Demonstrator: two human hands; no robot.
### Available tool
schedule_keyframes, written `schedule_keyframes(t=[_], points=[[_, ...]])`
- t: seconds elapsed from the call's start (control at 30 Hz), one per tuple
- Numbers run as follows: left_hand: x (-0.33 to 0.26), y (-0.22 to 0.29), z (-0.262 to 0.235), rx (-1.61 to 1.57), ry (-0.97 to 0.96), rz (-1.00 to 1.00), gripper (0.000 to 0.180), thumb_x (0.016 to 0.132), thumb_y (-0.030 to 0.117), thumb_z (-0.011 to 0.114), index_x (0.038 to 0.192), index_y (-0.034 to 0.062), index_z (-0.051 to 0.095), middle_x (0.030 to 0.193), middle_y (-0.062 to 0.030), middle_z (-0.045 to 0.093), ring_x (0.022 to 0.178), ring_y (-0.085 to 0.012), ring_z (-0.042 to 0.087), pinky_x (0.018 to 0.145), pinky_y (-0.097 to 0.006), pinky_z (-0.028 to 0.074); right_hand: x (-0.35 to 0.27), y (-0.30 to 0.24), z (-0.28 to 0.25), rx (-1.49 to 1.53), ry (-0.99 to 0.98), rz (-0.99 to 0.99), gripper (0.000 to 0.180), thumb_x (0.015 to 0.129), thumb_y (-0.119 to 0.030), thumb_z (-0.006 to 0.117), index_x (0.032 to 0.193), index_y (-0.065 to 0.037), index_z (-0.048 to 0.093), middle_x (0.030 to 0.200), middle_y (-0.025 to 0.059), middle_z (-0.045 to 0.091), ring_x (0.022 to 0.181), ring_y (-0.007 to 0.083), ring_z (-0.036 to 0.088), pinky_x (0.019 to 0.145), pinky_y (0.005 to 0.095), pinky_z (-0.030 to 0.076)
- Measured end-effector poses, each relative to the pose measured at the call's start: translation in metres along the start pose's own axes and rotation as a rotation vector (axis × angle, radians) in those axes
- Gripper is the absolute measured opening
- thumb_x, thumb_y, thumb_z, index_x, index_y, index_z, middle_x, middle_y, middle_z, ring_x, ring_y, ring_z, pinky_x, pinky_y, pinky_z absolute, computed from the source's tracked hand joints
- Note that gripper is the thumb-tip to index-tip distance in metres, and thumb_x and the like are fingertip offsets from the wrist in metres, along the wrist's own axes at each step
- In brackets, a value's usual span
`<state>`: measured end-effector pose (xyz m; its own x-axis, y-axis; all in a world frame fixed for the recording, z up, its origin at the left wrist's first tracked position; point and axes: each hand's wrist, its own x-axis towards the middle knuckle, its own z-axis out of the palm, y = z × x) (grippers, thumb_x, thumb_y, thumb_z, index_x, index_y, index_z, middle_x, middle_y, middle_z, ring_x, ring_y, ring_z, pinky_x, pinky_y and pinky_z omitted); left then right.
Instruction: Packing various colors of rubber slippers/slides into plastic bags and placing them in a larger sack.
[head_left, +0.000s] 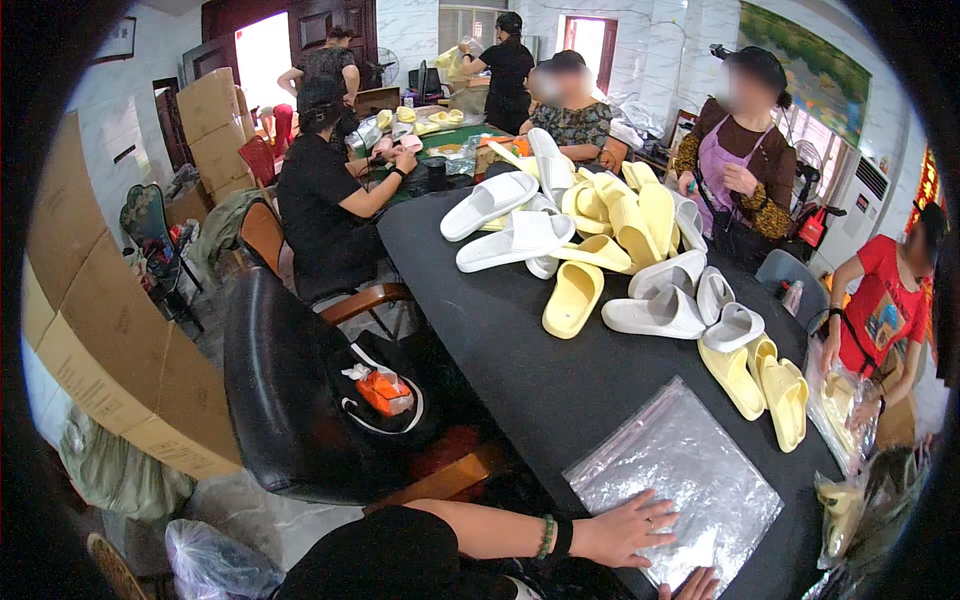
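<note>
A stack of clear plastic bags [690, 470] lies flat on the near end of the black table [480, 330]. Spread over its lower left part is my left hand [625, 530], open, with a bead bracelet and a black band at the wrist. Only the fingers of my right hand [695, 584] show, at the bottom edge; they are stretched out on the bags' near edge. Neither hand holds anything. Beyond the bags sit a white slide sandal [655, 314] and several yellow slides [785, 400], part of a heaped pile of white and yellow slides [600, 215].
At the right, a person in red [885, 310] handles a bagged pair of slides [840, 410]. Another person in a purple apron [725, 165] stands behind the pile. A black leather chair [290, 390] and cardboard boxes [120, 350] stand left. More people work at a far table.
</note>
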<state>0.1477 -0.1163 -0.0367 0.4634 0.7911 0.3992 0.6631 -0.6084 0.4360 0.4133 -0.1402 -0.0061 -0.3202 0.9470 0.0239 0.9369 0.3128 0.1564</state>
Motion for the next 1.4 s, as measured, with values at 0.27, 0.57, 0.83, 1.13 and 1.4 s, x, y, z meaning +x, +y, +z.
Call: schedule_keyframes(t=[0.27,0.57,0.83,1.13,1.4], points=[[0.0,-0.001,0.001,-0.025,0.005,0.002,0.063,0.094,0.046,0.057,0.143,0.0089,0.044,0.155,-0.0206,0.03,0.145,-0.0372,0.023,0.117,-0.059,0.016,-0.01,0.035,0.043,-0.242,0.129,0.178,0.078,0.096,-0.064,0.04,0.155,-0.013,0.03,0.16,0.0097,0.03,0.143,0.0349,0.034,0.103,0.0555,0.039],[0.002,-0.002,0.002,-0.038,-0.001,0.013,0.064,0.094,0.046,0.056,0.143,0.007,0.044,0.155,-0.0209,0.03,0.146,-0.037,0.023,0.117,-0.059,0.016,-0.013,0.059,0.036,-0.397,0.07,0.234,0.077,0.097,-0.055,0.047,0.154,-0.007,0.027,0.159,0.02,0.023,0.143,0.0439,0.028,0.112,0.0582,0.032],[-0.002,0.0,0.0,-0.021,-0.01,-0.016,0.064,0.093,0.046,0.058,0.143,0.0078,0.044,0.155,-0.0202,0.03,0.146,-0.0361,0.022,0.117,-0.059,0.016,-0.001,0.006,0.017,-0.189,-0.03,0.056,0.074,0.099,-0.055,0.04,0.156,-0.01,0.024,0.163,0.0119,0.021,0.147,0.0359,0.025,0.107,0.0512,0.036],[0.0,0.002,-0.004,-0.044,0.009,-0.023,0.061,0.091,0.044,0.06,0.14,0.0084,0.049,0.153,-0.0196,0.033,0.145,-0.0364,0.025,0.118,-0.058,0.016,-0.006,-0.006,0.013,-0.102,0.153,0.095,0.07,0.102,-0.054,0.037,0.155,-0.009,0.027,0.16,0.0132,0.027,0.144,0.0347,0.031,0.109,0.0523,0.033],[-0.002,0.003,-0.005,-0.03,0.02,-0.029,0.061,0.091,0.045,0.059,0.14,0.0084,0.051,0.152,-0.0196,0.035,0.145,-0.037,0.025,0.118,-0.058,0.016,-0.004,-0.004,0.023,-0.183,0.199,0.089,0.068,0.101,-0.053,0.04,0.152,-0.009,0.033,0.158,0.0125,0.032,0.142,0.034,0.036,0.108,0.0504,0.035]])
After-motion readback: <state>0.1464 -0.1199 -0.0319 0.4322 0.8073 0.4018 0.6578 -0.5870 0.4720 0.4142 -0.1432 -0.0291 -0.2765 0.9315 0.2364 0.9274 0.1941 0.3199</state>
